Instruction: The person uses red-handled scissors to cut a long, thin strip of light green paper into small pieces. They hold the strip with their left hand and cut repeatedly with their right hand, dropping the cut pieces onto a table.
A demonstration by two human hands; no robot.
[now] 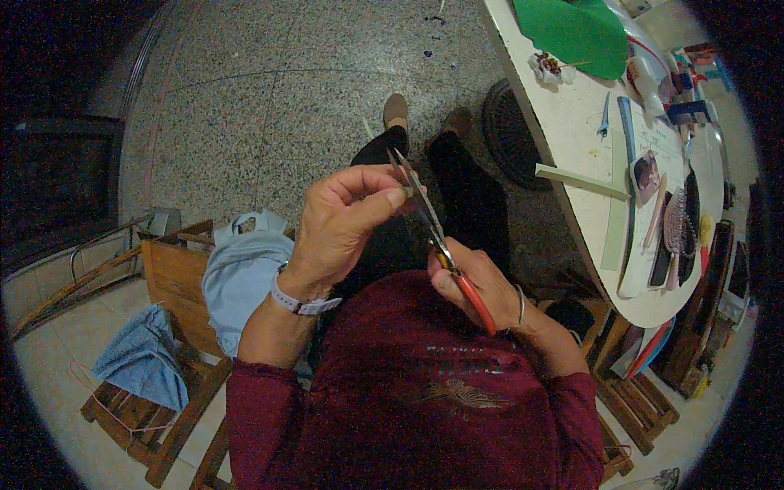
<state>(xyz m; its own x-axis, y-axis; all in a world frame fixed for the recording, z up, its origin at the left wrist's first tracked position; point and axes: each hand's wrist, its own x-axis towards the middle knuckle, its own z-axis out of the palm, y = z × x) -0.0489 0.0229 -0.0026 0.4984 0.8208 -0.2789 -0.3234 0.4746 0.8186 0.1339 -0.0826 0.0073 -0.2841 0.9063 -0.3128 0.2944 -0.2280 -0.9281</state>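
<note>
My right hand (pixel 478 282) grips a pair of scissors (pixel 462 282) with red handles. Their long metal blades point up and away, slightly apart at the tips, beside the fingertips of my left hand (pixel 347 216). Thumb and forefinger of that left hand are pinched on a small pale greenish piece (pixel 408 192). Only a bit of it shows at the thumb tip, so its full shape is hidden. Both hands are held in front of my body, above my lap.
On the right, a white table (pixel 572 139) bears green sheet material (pixel 576 37), pale green strips (pixel 581 181), a hairbrush (pixel 677 222) and a white bottle (pixel 647 82). A light blue backpack (pixel 245 273) and folded blue cloth (pixel 145 355) rest on wooden seats at left. Scraps dot the speckled floor (pixel 269 98).
</note>
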